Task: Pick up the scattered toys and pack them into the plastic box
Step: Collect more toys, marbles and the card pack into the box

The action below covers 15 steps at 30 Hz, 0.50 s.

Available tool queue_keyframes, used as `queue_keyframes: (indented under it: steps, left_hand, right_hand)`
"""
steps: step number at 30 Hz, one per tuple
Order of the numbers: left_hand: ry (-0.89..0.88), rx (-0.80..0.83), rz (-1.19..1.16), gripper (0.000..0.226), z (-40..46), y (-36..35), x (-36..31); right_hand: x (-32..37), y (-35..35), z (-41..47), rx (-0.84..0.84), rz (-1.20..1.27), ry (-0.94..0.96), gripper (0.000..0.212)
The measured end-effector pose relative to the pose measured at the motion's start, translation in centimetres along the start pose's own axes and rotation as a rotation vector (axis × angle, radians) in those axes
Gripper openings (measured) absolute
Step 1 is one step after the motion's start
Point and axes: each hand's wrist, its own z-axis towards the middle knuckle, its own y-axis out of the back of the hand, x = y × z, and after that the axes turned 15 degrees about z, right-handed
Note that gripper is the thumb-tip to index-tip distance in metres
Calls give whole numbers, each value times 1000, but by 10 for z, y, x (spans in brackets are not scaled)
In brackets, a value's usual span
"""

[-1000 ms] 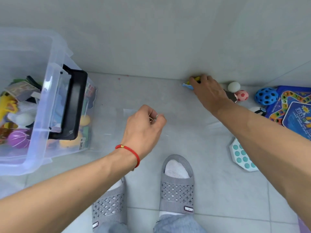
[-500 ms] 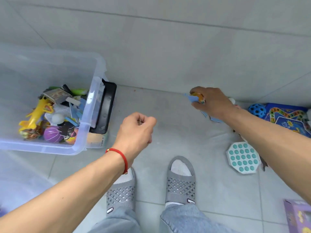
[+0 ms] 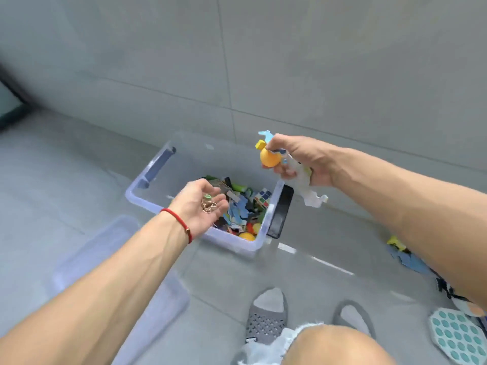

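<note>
A clear plastic box (image 3: 147,198) stands on the floor by the wall, half filled with mixed toys, a puzzle cube (image 3: 263,197) among them. My left hand (image 3: 203,206) hovers palm up over the box's near side, fingers loosely curled around small copper-coloured metal rings (image 3: 208,206). My right hand (image 3: 297,160) is raised just right of the box's far corner. It grips a bundle: an orange ball (image 3: 269,158), a yellow piece, a light blue piece and a pale flat toy (image 3: 309,191) hanging down.
The box's clear lid (image 3: 118,272) lies on the floor at the left front. Blue puzzle pieces and a yellow toy (image 3: 400,252) lie at the right. A white and teal bubble pad (image 3: 458,335) sits at the bottom right. My slippered feet (image 3: 266,314) stand below.
My right hand lifted the toys off the floor by the wall and carried them up beside the box. My left hand moved over the box and turned palm up, its fist loosened. The view swung left.
</note>
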Motion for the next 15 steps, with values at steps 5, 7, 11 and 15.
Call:
queue_keyframes:
  steps: [5, 7, 11, 15]
  left_hand:
    - [-85, -18, -28, 47, 6, 24, -41]
    - [-90, -26, -4, 49, 1, 23, -52]
    - [-120, -12, 122, 51, -10, 17, -57]
    - [-190, 10, 272, 42, -28, -6, -45]
  right_hand:
    - [0, -69, 45, -196, 34, 93, 28]
    - [0, -74, 48, -252, -3, 60, 42]
    - [9, -49, 34, -319, -117, 74, 45]
    - [17, 5, -24, -284, -327, 90, 30]
